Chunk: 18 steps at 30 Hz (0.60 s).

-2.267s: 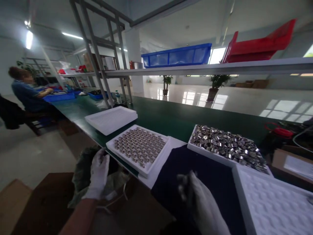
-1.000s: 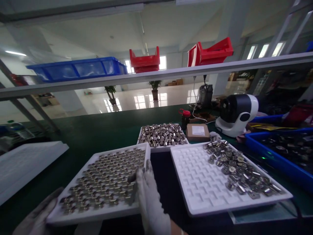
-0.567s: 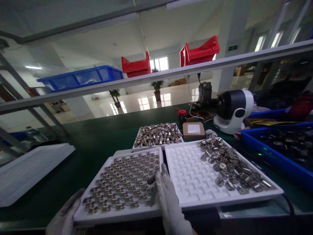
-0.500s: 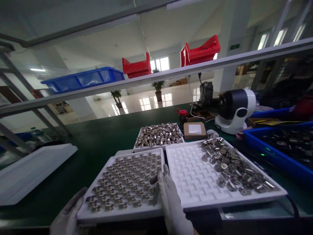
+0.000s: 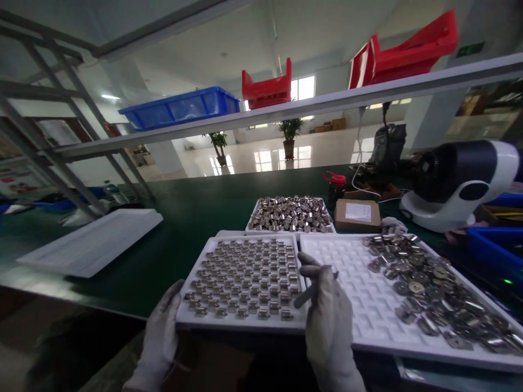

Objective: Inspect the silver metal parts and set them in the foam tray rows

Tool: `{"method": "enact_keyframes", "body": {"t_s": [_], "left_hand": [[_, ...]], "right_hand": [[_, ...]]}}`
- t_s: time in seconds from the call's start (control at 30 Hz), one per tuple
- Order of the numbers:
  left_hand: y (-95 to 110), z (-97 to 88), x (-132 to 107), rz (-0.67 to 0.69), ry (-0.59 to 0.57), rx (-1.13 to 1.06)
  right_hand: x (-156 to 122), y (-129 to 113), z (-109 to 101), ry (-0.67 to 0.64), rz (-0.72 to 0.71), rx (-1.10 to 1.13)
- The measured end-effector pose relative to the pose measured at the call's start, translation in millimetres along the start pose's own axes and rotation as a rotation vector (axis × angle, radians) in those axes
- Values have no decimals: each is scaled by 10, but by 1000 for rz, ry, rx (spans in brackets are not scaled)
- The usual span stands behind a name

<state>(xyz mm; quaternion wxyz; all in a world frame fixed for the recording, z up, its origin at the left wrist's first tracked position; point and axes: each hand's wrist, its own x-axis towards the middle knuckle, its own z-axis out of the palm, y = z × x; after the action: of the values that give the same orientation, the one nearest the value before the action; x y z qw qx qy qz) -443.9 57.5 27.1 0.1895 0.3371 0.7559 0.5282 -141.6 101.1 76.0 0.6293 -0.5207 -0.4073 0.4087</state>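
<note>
Filled tray: tilt risk

Sits between the hands. Left hand at its left edge, right hand by its right; fingers part-curled, grips can't tell. Uneven lift could slide metal parts; bumping the half-filled tray, right, could too.

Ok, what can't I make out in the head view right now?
All in the head view:
Left hand: any fingertips under the tray of rowed parts, hidden by its rim.
Tray at right: right end, cut off by picture edge.
Carton label: print too small.
Blue shelf bin: inside, hidden by its wall.
</note>
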Motion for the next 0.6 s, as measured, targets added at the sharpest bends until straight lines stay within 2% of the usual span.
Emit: {"method": "enact_keyframes", "body": {"t_s": [0.03, 0.1, 0.17, 0.2, 0.23, 0.27, 0.33, 0.4, 0.43, 0.53, 0.6], "left_hand": [[19, -10, -17, -34, -14, -24], [48, -43, -56, -26, 50, -27], [92, -68, -113, 80, 132, -5], [133, -65, -149, 162, 121, 7], [190, -46, -188, 261, 59, 24], [265, -6, -230, 380, -53, 53], [461, 145, -309, 652, -367, 137], [677, 384, -365, 1005, -712, 233], [776, 525, -379, 1112, -864, 287], [975, 947, -372, 1270, -1190, 475], [1028, 1164, -343, 1319, -1284, 500]], "right_hand": [[23, -36, -64, 44, -21, -22], [55, -58, -219, 95, -27, -59], [40, -39, -380, 88, 13, -70], [10, -23, -450, 65, 50, -75], [-36, -5, -509, 27, 96, -83], [-93, 15, -556, -11, 144, -89], [-225, 73, -624, -89, 225, -89], [-341, 169, -684, -158, 280, -73], [-383, 232, -722, -173, 292, -45], [-443, 419, -888, -195, 277, 46], [-463, 485, -1023, -196, 251, 61]]}}
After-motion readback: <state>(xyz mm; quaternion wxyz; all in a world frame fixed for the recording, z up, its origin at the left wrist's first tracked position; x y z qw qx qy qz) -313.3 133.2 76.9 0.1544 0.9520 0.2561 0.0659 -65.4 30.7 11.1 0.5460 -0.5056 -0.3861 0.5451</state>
